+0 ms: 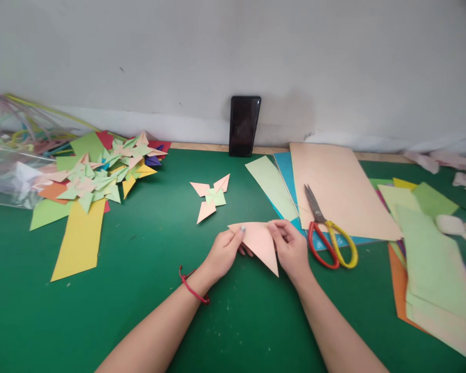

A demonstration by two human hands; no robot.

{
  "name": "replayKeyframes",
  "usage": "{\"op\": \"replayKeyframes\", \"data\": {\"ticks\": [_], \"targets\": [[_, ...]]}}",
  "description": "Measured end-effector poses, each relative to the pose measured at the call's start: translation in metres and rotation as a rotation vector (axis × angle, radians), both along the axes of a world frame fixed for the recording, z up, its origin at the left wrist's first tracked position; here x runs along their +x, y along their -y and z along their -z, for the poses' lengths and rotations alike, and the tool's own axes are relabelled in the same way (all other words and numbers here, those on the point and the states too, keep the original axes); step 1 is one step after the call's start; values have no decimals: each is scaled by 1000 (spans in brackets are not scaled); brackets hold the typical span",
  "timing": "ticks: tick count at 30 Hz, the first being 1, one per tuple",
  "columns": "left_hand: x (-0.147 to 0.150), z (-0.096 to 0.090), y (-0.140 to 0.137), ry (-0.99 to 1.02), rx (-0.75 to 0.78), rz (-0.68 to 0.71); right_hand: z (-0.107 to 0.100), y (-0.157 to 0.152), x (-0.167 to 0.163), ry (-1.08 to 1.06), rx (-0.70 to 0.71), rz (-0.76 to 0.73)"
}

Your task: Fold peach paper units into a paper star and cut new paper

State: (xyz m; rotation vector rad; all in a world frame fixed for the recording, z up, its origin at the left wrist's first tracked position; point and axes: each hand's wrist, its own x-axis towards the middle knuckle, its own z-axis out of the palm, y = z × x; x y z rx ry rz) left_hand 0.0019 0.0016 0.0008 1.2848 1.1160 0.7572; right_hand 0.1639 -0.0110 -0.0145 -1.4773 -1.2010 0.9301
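In the lower middle of the frame, I saw the pink paper triangle [261, 242], its longest edge sloping down to the right; the left hand [222, 253] pinched it near its left corner, the right hand [292, 249] at its upper right side, both equally near.

We see the peach paper [261, 242] hide part of the left hand [222, 254] — and the view's edge crop the plastic bag [8, 189].
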Motion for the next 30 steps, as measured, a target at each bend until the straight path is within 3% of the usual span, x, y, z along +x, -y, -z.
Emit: {"op": "replayKeyframes", "data": {"ticks": [7,12,21,30], "targets": [[-2,-3,5,-57,89,19,1,4,-1,100,50,-69],[-2,-1,4,-134,71,93,2,3,0,42,40,4],[1,7,1,74,-14,43,2,1,0,-14,12,56],[0,3,-2,288,-91,-27,3,0,2,-34,11,63]]}}
